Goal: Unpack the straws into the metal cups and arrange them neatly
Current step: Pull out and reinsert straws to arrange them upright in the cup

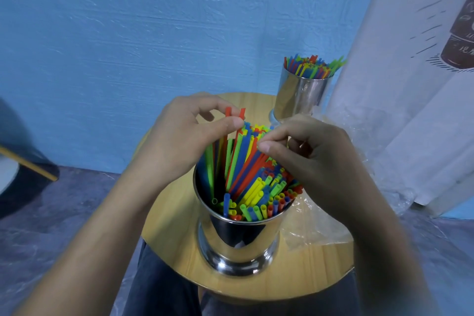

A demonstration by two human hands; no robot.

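Straws (246, 177) red, blue, green, yellow, thin, packed in near cup (238, 236) on table (174, 226), some leaning. Left hand (177, 141) pinches two red tops. Right hand (320, 156) pinches tops beside it. Far cup (300, 95) full too.

I see my left hand (179, 136) pinching two red straws (234, 112) above the near metal cup (238, 233), mid-surface (174, 226). My right hand (315, 151) pinches the mixed straws (246, 182) just beside. A second cup (300, 95), also filled, stands at 1 o'clock, and plastic wrap (315, 220) lies at 3 o'clock.
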